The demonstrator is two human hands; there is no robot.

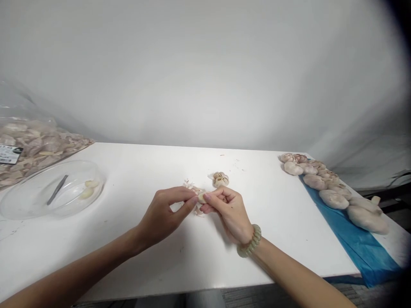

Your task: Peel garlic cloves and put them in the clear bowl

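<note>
Pale garlic clove (pixel 202 197), pinched between fingertips of left hand (pixel 163 218) and right hand (pixel 229 211), papery skins (pixel 194 188) beneath, white table (pixel 160 256).

Surface: white table (pixel 154 265), set against a pale wall.
Landmark: half-stripped garlic bulb (pixel 220 179), resting mid-table.
Skins: a small heap of papery peelings (pixel 193 188) is seen just left of the bulb.
Bowl: a clear bowl (pixel 19 201) is placed well left of the bulb; two peeled cloves (pixel 89 188) and a dark slim tool (pixel 57 189) are held in it.
Bag: a clear bag of skins (pixel 35 147) lies behind the bowl, far left of the bulb.
Sheet: a blue plastic sheet (pixel 356 244) is spread well right of the bulb, over the table edge.
Stock: whole garlic heads (pixel 334 199) are lined along the sheet.
</note>
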